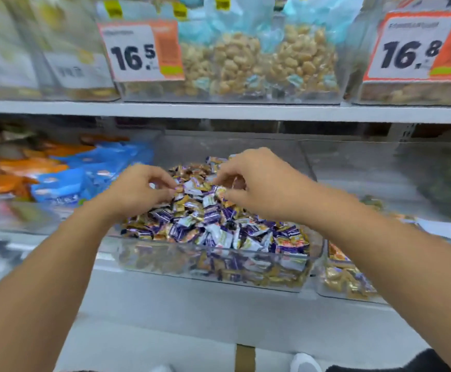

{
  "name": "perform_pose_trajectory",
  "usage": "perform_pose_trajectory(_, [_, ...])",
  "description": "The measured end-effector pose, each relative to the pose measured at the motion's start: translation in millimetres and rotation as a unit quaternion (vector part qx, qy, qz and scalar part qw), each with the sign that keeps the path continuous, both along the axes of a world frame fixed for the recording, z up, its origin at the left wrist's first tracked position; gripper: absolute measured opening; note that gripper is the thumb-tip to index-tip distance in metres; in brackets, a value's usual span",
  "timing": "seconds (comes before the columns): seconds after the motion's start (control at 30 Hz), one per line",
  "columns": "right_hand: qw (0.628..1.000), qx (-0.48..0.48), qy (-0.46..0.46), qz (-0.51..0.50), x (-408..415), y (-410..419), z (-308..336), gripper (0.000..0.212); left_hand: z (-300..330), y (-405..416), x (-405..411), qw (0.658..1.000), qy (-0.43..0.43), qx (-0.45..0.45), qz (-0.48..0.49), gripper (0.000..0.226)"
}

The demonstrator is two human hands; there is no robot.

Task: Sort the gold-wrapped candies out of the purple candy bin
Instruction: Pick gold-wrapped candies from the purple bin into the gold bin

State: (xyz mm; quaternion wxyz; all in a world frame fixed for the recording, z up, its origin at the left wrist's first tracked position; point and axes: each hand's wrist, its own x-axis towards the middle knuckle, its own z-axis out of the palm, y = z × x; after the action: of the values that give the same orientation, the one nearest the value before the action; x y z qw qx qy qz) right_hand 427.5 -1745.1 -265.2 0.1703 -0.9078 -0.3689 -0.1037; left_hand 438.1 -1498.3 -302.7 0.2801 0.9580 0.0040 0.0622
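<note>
Head: candy bin (165, 260) clear, purple & gold mix

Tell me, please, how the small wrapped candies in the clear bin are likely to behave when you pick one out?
The wrapped candies look small, so each is probably light. Their glossy wrappers may be slippery, and the twisted ends likely crinkle. Heaped loosely in the clear bin, neighbours will probably shift as the right hand or left hand lifts one.
</note>
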Motion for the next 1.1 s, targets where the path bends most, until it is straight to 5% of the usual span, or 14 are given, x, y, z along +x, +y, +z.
perform_pose_trajectory(0.23, [0.984, -0.008, 0.177, 0.013, 48.2, 63.1, -26.7, 0.019, 4.0, 22.1, -6.9, 0.998, -0.012, -0.041, -0.041, 0.007])
perform_pose_trajectory(0.43, [0.981, 0.027, 0.190, -0.016, 61.2, 85.5, -29.0, 0.019, -5.4, 27.1, -1.6, 0.998, -0.009, -0.040, -0.044, 0.008])
perform_pose_trajectory(0.5, [0.952, 0.134, 0.272, -0.044, 64.0, 79.7, -19.8, 0.023, -2.0, 21.3, -1.3, 0.987, 0.004, -0.157, -0.037, 0.022])
perform_pose_trajectory(0.57, [0.884, 0.258, 0.390, -0.028, 63.1, 76.9, -17.3, 0.026, 2.0, 12.3, -1.6, 0.965, 0.026, -0.259, -0.040, 0.033])
perform_pose_trajectory(0.67, [0.825, 0.348, 0.445, -0.020, 60.2, 80.0, -21.3, 0.020, 6.0, 6.7, 0.6, 0.950, 0.007, -0.309, -0.046, 0.021])
perform_pose_trajectory(0.73, [0.871, 0.286, 0.399, -0.027, 57.2, 77.8, -21.9, 0.015, 5.7, 11.4, 2.1, 0.954, 0.006, -0.297, -0.034, 0.009])
perform_pose_trajectory(0.8, [0.951, 0.095, 0.295, 0.003, 51.4, 72.6, -21.2, 0.015, 1.6, 18.4, 2.5, 0.979, 0.021, -0.201, -0.008, 0.007])
perform_pose_trajectory(0.9, [0.979, -0.117, 0.165, 0.042, 44.1, 74.1, -29.3, 0.021, -5.0, 20.9, -0.4, 0.991, 0.076, -0.110, -0.018, 0.012])
perform_pose_trajectory(1.0, [0.986, -0.072, 0.139, 0.050, 44.6, 72.1, -31.8, 0.017, -2.8, 19.7, -6.6, 0.989, 0.117, -0.077, -0.045, 0.017])
perform_pose_trajectory(1.1, [0.936, 0.201, 0.289, -0.004, 46.5, 60.0, -20.3, 0.009, 0.6, 23.4, -12.8, 0.987, 0.136, 0.028, -0.074, 0.018])
